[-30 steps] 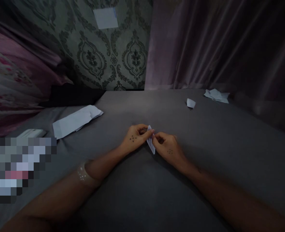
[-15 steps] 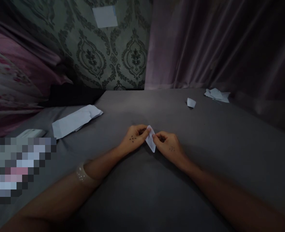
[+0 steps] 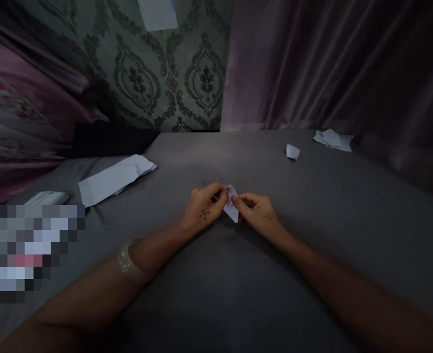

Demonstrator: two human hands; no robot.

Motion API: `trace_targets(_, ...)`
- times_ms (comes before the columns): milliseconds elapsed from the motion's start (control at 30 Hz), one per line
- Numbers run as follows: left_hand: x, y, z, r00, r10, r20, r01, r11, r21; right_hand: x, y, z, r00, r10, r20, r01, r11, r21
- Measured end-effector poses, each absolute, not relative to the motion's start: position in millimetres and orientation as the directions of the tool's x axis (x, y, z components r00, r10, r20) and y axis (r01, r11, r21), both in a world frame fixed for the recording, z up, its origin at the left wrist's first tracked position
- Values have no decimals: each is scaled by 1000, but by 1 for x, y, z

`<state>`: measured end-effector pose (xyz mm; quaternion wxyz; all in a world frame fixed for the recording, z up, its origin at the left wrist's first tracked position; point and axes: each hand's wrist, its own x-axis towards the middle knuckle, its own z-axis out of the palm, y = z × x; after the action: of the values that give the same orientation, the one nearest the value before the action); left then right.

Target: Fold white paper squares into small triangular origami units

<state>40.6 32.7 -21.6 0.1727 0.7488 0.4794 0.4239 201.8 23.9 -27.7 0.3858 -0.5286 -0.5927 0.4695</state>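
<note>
A small folded piece of white paper (image 3: 232,212) is held up between my two hands, above the middle of the grey sheet (image 3: 216,289). My left hand (image 3: 205,206) pinches its left edge between thumb and fingers. From the other side my right hand (image 3: 258,210) grips it, the thumb lying on the paper's face and the fingertips partly hidden behind it. Dark dots mark the backs of both hands, and a pale bangle (image 3: 128,260) circles my left forearm.
Folded white sheets (image 3: 115,179) lie to the left, near a white object (image 3: 49,197) and a blurred-out patch. A small folded paper (image 3: 293,152) and some crumpled papers (image 3: 333,139) lie far right. Black cloth (image 3: 109,141), a patterned wall and pink curtains stand behind.
The paper has turned from nearly edge-on to showing its broad face. My right hand has shifted slightly right and up, and the view has tilted down a little.
</note>
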Motion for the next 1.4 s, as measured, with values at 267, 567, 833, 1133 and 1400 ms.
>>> trace_targets(267, 31, 36, -28, 321, 584, 746, 682, -689, 246, 206, 22, -16, -335, 922, -196, 104, -170, -980)
trace_targets(567, 28, 38, -29, 335, 592, 733, 718, -664, 208, 207, 23, -22, -438, 878, -192, 97, -166, -981)
trace_targets(833, 28, 38, -29, 315, 594, 740, 720, -657, 221, 208, 23, -15, -457, 858, -234, 86, -219, -972)
trace_targets(1133, 41, 37, -24, 120, 851, 511, 598, -473, 647, 200, 21, -27, -200, 958, -204, 340, -127, -932)
trace_targets(1400, 46, 39, -31, 77, 950, 302, 536, -294, 791, 194, 13, -21, -320, 931, -177, 353, -56, -934)
